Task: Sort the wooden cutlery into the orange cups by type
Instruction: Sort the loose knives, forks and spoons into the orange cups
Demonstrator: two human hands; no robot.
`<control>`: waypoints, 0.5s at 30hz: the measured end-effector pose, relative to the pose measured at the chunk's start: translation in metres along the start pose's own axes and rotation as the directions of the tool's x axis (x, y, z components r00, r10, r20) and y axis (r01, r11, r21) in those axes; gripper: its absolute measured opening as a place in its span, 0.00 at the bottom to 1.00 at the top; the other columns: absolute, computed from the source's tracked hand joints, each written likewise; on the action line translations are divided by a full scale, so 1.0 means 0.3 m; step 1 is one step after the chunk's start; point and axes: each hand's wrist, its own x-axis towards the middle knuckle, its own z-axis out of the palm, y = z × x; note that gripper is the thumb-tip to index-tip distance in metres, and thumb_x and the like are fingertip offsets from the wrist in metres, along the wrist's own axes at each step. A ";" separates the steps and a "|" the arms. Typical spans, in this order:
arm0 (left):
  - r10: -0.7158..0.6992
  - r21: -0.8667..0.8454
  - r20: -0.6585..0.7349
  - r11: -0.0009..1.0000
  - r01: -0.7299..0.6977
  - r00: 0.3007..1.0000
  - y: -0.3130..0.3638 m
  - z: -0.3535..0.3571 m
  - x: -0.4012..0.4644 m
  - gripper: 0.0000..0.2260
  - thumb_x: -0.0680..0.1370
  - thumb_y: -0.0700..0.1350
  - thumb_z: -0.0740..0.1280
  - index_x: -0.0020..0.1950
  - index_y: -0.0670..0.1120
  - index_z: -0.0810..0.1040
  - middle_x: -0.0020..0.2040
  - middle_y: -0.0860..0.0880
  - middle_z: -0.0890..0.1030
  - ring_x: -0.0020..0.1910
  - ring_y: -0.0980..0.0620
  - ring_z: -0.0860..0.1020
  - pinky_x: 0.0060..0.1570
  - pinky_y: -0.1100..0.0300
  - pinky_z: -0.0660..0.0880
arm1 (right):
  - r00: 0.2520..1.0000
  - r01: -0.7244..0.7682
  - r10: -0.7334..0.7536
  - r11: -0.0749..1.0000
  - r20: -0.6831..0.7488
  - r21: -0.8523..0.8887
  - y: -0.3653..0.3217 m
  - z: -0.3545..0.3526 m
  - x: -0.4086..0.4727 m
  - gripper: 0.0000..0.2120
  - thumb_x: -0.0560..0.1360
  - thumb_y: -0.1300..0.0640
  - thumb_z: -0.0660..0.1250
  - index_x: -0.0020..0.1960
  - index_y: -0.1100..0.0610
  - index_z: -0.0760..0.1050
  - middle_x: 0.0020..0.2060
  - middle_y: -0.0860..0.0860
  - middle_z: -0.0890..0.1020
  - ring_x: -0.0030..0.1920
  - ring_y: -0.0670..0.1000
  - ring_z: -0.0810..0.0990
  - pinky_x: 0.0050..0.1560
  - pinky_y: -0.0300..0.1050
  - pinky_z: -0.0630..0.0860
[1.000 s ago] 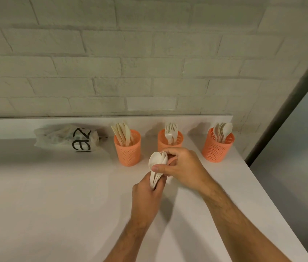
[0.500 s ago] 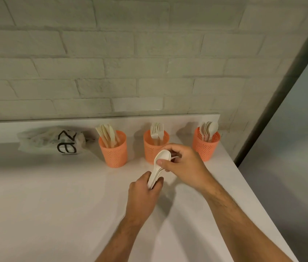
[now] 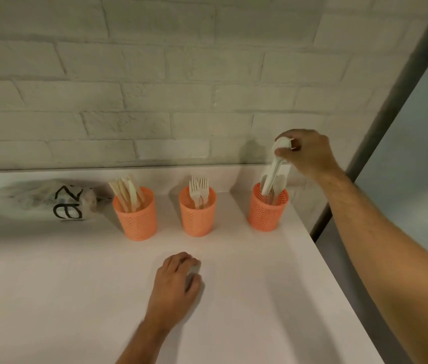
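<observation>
Three orange perforated cups stand in a row by the brick wall. The left cup (image 3: 136,218) holds knives, the middle cup (image 3: 197,215) holds forks, the right cup (image 3: 268,212) holds spoons. My right hand (image 3: 306,153) is above the right cup, shut on a bundle of spoons (image 3: 273,174) whose handle ends dip into that cup. My left hand (image 3: 178,282) rests on the white table (image 3: 50,298) in front of the middle cup, fingers curled, nothing visible in it.
A crumpled white plastic bag (image 3: 45,200) with black letters lies left of the cups against the wall ledge. The table's right edge (image 3: 339,279) runs diagonally just beyond the right cup, with a grey post (image 3: 391,101) past it.
My right hand took the bundle of spoons out of my left hand and carried it right and up to the right cup. My left hand dropped to the table.
</observation>
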 end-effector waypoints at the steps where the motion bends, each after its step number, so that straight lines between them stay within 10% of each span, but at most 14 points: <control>1: 0.010 -0.002 -0.003 1.000 -0.010 1.000 -0.001 -0.002 0.002 0.16 0.74 0.51 0.60 0.56 0.50 0.82 0.57 0.53 0.79 0.58 0.55 0.74 0.57 0.65 0.66 | 0.999 -0.006 0.007 1.000 0.050 -0.028 0.026 0.024 0.015 0.10 0.72 0.61 0.75 0.53 0.53 0.83 0.45 0.46 0.84 0.42 0.40 0.81 0.42 0.27 0.75; 15: -0.024 -0.233 -0.003 0.972 0.023 1.000 -0.010 -0.033 0.012 0.10 0.74 0.44 0.66 0.51 0.53 0.84 0.55 0.59 0.80 0.57 0.61 0.75 0.59 0.73 0.67 | 0.828 -0.058 0.246 0.932 0.504 -0.358 0.122 0.099 0.050 0.28 0.77 0.56 0.71 0.75 0.51 0.67 0.75 0.54 0.68 0.72 0.57 0.71 0.65 0.49 0.69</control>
